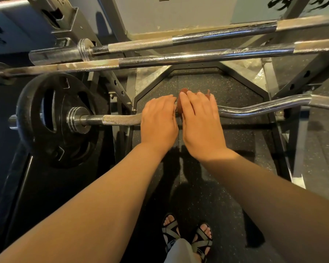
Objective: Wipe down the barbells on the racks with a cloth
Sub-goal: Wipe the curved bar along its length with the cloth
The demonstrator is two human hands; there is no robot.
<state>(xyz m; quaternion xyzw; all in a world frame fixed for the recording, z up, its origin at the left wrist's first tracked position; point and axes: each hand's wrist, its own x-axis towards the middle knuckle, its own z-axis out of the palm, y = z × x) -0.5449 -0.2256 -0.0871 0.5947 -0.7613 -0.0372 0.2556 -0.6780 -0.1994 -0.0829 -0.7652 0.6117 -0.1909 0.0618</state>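
Observation:
A chrome curl barbell [258,109] lies across the rack at waist height, with a black weight plate [51,118] on its left end. My left hand [158,120] wraps over the bar just right of the knurled section. My right hand [199,122] lies beside it, curled over the bar with a reddish-brown cloth [184,91] under its fingers; only small bits of cloth show past the fingertips. Two straight barbells rest higher up: a nearer barbell [198,57] and a farther barbell [217,36].
Steel rack uprights [120,90] stand left and right of the bars. A dark speckled rubber floor [201,196] lies below. My sandalled feet [188,236] stand at the bottom. A grey wall [169,14] is behind the rack.

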